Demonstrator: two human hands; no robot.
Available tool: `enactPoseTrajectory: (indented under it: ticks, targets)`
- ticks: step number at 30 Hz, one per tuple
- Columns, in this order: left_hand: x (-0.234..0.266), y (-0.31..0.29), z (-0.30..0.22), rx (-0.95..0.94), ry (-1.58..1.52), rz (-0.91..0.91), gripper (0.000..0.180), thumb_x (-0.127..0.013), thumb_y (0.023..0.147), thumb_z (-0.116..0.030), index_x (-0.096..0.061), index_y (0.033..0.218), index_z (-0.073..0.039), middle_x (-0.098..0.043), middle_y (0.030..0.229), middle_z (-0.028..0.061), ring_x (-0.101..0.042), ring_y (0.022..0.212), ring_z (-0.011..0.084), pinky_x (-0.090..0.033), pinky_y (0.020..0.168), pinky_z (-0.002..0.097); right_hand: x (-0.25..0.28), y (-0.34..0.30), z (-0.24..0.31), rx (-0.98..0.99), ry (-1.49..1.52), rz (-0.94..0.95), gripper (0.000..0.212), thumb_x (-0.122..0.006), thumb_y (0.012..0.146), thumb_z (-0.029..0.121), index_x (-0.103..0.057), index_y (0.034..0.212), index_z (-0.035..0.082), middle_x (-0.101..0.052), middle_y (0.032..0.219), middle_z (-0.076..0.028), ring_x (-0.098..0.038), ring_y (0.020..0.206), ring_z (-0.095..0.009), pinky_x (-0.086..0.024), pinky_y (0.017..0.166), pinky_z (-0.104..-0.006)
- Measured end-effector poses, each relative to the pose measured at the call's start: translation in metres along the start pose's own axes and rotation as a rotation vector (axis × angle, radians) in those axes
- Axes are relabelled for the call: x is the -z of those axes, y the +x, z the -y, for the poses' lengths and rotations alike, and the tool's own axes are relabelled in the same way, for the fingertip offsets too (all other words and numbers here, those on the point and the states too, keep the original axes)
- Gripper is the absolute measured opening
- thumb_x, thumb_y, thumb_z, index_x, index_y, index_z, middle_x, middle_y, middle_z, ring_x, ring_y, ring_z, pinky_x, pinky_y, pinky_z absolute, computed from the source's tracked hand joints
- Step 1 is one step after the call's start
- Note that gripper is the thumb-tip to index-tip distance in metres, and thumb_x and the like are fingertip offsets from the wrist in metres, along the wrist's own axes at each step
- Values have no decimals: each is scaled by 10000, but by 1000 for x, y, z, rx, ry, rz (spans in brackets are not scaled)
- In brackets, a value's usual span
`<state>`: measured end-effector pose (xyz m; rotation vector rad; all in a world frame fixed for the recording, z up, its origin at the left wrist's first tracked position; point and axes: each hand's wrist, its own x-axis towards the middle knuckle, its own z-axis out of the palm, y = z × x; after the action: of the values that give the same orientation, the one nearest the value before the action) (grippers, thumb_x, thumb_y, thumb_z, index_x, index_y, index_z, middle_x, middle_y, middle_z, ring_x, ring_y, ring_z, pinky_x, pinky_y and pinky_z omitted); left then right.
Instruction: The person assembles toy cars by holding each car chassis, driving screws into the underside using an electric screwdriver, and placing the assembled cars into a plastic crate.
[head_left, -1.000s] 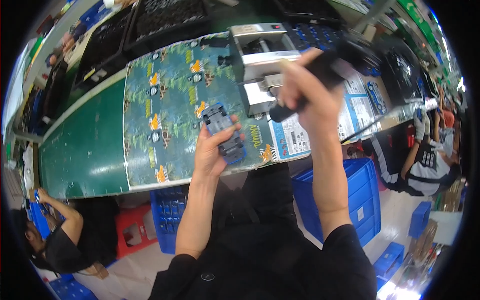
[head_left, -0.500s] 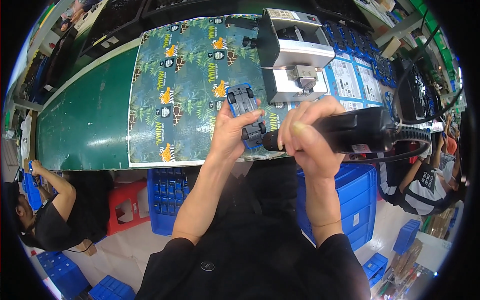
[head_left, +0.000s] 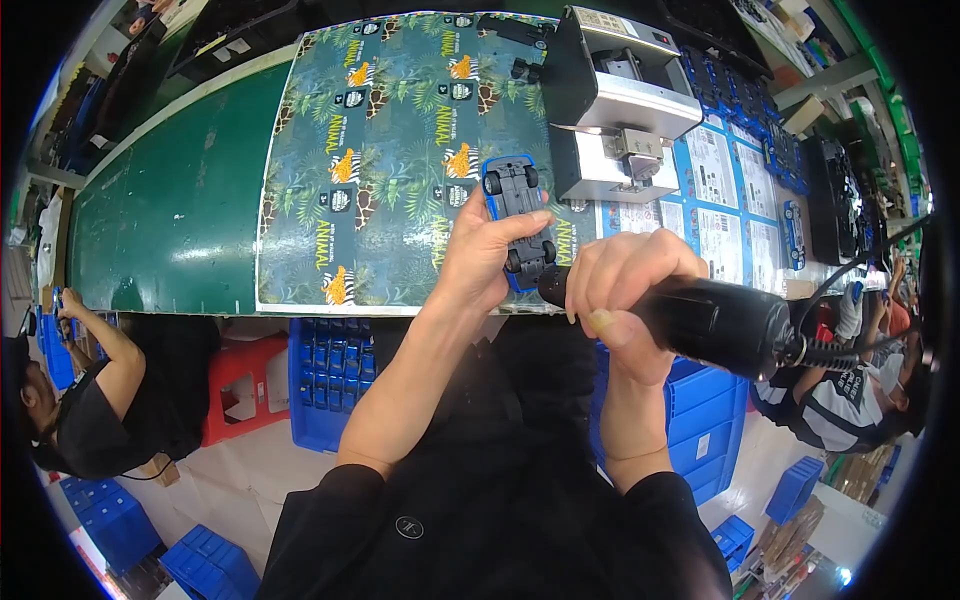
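Note:
A toy car (head_left: 517, 205), blue with a dark grey underside, is held bottom side up in my left hand (head_left: 474, 245). My left thumb presses across its chassis, and the fingers are mostly hidden beneath. My right hand (head_left: 630, 290) is wrapped round a black corded electric screwdriver (head_left: 715, 318). The tool lies nearly level, its narrow nose at the car's near end by the wheels. Whether the bit touches a screw cannot be made out. Behind both hands stands a silver and black metal machine (head_left: 620, 165), probably a screw feeder.
Printed jungle-pattern sheets (head_left: 400, 130) cover part of the green table (head_left: 165, 210). Several blue toy cars (head_left: 730, 90) stand at the back right, with one more car (head_left: 793, 235) nearer. Blue crates (head_left: 700, 425) sit below the table edge. Other people work at both sides.
The screwdriver's rear has dropped and its cord has shifted lower. My left hand and the car have moved slightly right in view. The whole view has shifted a little.

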<state>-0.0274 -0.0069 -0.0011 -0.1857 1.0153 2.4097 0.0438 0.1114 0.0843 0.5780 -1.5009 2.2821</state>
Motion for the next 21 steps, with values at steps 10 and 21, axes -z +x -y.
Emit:
enactPoseTrajectory:
  ticks: [10,21]
  targets:
    - [2,0,0,16,12,1,382,-690,820,13,-551,1173,-32,-671,1083,109,-670,922,217,-559,779,383,-5,-11,10,-35,-2,-140,215,-736,763,2,-529,800,46,-576,683,-77,-521,587,-152,-442,580,-289]
    - [9,11,-61,-1056,1318,99,610,-811,745,-446,-587,1156,-55,-619,978,115,-621,844,250,-511,701,368,63,-13,28,278,-82,-361,53,-527,952,107,-514,979,62,-455,677,-23,-446,549,-133,-423,572,-310]
